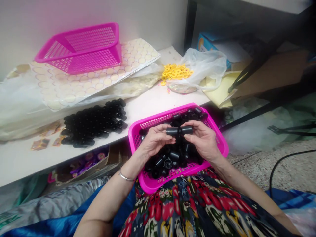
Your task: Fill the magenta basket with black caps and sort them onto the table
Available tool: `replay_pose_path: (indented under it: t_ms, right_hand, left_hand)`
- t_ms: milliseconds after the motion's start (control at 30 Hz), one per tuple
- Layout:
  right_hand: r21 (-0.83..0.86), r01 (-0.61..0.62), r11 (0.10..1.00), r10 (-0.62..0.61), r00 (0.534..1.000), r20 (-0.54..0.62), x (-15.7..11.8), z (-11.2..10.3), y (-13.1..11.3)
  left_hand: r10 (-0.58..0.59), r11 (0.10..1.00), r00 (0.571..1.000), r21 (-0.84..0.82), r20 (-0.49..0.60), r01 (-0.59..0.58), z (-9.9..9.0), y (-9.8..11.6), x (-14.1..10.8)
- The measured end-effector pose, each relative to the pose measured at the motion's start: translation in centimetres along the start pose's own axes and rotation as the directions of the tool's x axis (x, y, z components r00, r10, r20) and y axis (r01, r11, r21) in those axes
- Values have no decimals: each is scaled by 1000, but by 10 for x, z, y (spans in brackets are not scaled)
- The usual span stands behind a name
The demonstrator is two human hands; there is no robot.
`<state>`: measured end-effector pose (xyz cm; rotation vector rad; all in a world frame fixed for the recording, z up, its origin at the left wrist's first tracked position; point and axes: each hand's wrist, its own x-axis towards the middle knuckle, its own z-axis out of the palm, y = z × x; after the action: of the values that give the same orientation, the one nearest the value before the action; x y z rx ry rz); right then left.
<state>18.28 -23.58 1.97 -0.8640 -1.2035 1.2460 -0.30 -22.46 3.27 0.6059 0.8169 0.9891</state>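
Over a pink basket [134, 144] full of black cylindrical parts [174, 155], both my hands are raised close together. My left hand [156, 140] is closed on one short black cylinder [172, 132], pinched between thumb and fingers. A second black cylinder [187, 130] is gripped in my right hand [203, 140]. The two cylinders lie nearly end to end, and whether their ends touch is hard to make out. The basket rests on my lap, against the table edge.
On the white table [145, 103] lie a block of black cylinders [92, 123], yellow rings [175, 71] and a plastic bag [204, 64]. Another pink basket [96, 49] stands on sticker sheets [140, 54]. Below the table is a cardboard box [111, 161].
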Motion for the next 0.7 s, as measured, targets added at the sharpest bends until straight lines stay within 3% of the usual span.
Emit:
replay_pose_path:
  t_ms: [67,200,300,433,567,700]
  right_hand:
    - [1,6,1000,-6,1000,-12,0,0,0]
    - [47,-26,999,26,1000,13,-1,-1,2]
    - [153,-122,981,118,992,37,-2,0,3]
    - [210,-217,953,214,976,40,-3,2,4]
    - [84,-96,992,97,995,-10,-3,0,2]
    - [-131,84,988,-72,993,94,-2,-1,-2]
  left_hand:
    - [41,998,999,48,-24,-40,-1,-2,1]
    - [244,954,969,191,-48,-231,0,-6,1]
    - [363,901,932,256,4,-351,4,-7,-2]
    - [421,815,905,410,63,-408,6,-5,-5]
    - [482,650,860,589,169,-480,4,-8,-4]
    - [506,452,825,736,253,-503,2,-12,-2]
